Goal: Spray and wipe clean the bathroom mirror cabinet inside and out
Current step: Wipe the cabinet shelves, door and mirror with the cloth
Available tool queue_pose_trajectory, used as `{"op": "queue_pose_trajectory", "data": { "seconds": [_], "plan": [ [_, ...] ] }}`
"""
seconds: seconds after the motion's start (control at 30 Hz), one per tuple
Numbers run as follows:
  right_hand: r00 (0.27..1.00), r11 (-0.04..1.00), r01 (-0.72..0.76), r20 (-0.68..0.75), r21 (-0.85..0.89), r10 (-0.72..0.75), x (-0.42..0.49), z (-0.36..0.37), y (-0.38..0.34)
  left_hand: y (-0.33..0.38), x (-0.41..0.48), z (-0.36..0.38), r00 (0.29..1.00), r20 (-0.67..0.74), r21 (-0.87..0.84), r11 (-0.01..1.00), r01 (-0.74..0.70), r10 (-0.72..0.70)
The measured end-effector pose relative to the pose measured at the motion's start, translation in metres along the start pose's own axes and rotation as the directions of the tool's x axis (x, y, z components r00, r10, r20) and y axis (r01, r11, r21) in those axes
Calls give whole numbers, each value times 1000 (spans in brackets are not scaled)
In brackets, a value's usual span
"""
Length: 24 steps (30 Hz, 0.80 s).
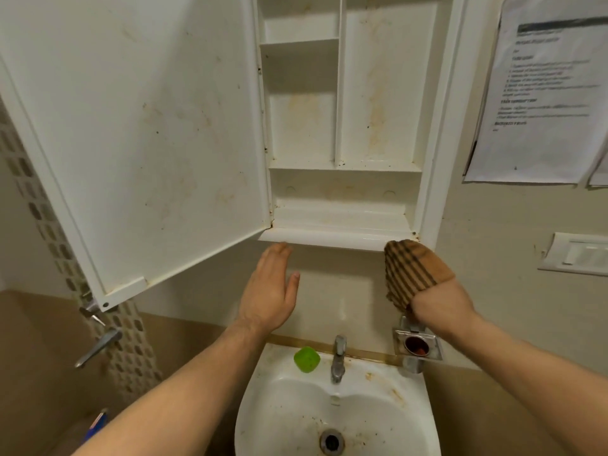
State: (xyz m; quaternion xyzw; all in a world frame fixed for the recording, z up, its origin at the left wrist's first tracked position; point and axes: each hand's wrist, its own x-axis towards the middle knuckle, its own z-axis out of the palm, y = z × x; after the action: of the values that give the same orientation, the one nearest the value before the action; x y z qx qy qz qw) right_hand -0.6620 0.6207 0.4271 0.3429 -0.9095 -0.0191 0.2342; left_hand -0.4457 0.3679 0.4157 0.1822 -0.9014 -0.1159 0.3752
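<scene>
Brown striped cloth (415, 273) covers the fingers of my right hand (442, 307), right of centre in the frame. I hold it up against the lower right corner of the cabinet (345, 126), where the bottom ledge meets the frame. The fingers themselves are hidden under the fabric. My left hand (269, 291), at centre, is flat with the fingers straight and together and holds nothing. Its tips reach the underside of the same ledge, though I cannot tell if they touch it.

The cabinet fills the upper middle, with yellowish stains on its white shelves. Its door (141, 143) stands swung wide across the upper left, its inner face spotted. Below my hands are the sink (263, 409), its tap (339, 357) and a green soap (306, 359) on the rim. A printed notice (539, 93) hangs at the upper right.
</scene>
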Motion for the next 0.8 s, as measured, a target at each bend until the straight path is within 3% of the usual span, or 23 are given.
{"op": "queue_pose_trajectory", "data": {
  "seconds": [0.03, 0.1, 0.17, 0.23, 0.27, 0.3, 0.33, 0.43, 0.53, 0.57, 0.6, 0.63, 0.7, 0.73, 0.77, 0.8],
  "plan": [
    [994, 992, 108, -11, -72, -109, -1, -3, -11, 6, 0, 7, 999, 35, 0, 1000, 8, -8],
    [973, 962, 153, -205, 227, -106, 1, -9, -25, 28, 1, 22, 984, 174, -52, 997, 57, -48],
    [990, 818, -31, -95, 574, 104, 10, -30, -40, 56, 2, 32, 890, 441, -245, 939, 241, -113],
    [961, 537, -179, 30, 825, 273, 22, -47, -45, 84, 8, 37, 739, 665, -464, 717, 520, -106],
    [949, 307, -204, 112, 930, 294, 27, -55, -47, 94, 14, 37, 706, 703, -538, 585, 607, -87],
    [956, 120, -195, 161, 973, 245, 31, -65, -48, 104, 23, 34, 711, 699, -601, 476, 642, -77],
    [966, 52, -206, 195, 977, 169, 30, -75, -49, 111, 31, 30, 731, 678, -650, 398, 647, -82],
    [984, 125, -154, 164, 980, -75, 30, -97, -38, 123, 58, 13, 804, 587, -730, 368, 575, -93],
    [928, 136, -58, 104, 989, -358, 31, -135, -12, 130, 76, -1, 864, 488, -786, 367, 497, -126],
    [921, 150, -75, 126, 986, -368, 32, -142, -7, 135, 81, -4, 885, 446, -801, 384, 460, -132],
    [946, 197, -44, 104, 979, -307, 37, -150, -3, 141, 91, -7, 913, 388, -809, 427, 404, -129],
    [971, 315, 42, 36, 948, -237, 43, -151, 0, 147, 99, -10, 936, 331, -809, 473, 348, -122],
    [995, 676, 98, -79, 730, -59, 53, -158, 5, 157, 116, -18, 968, 213, -816, 521, 252, -134],
    [990, 717, 57, -130, 695, 48, 56, -162, 6, 162, 125, -23, 976, 153, -832, 513, 210, -152],
    [984, 661, 34, -140, 750, 109, 61, -165, 8, 166, 134, -28, 981, 92, -846, 506, 166, -168],
    [983, 438, 24, -101, 898, 152, 65, -170, 9, 170, 142, -34, 985, 33, -850, 513, 116, -169]
  ]
}}
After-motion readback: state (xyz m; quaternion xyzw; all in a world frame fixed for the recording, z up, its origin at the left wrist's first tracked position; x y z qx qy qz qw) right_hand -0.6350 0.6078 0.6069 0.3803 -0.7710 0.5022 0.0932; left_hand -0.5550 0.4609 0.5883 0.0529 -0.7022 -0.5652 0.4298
